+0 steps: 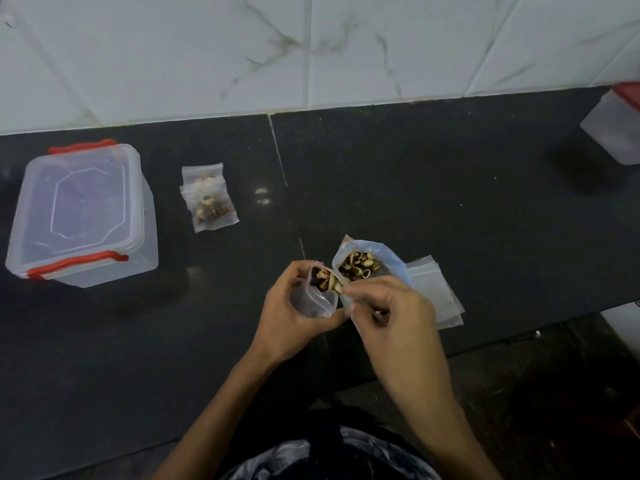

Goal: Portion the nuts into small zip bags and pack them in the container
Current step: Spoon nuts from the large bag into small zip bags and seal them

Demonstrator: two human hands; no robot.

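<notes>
Two filled zip bags (209,199) lie on the bench (415,174). A third small bag (317,292), gripped by the left hand (294,306), receives nuts from the supply bag (363,268) pinched by the right hand (391,313). The container (81,213) stands lidded (nothing visibly packed); spare bags (436,292) remain.

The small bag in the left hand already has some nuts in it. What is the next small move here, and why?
Probably tip a few more nuts from the big bag, which the right hand holds at its edge, into the small zip bag. The left hand holds it open beside the big bag's mouth, and it looks only partly filled, unlike the two filled bags on the counter.
</notes>
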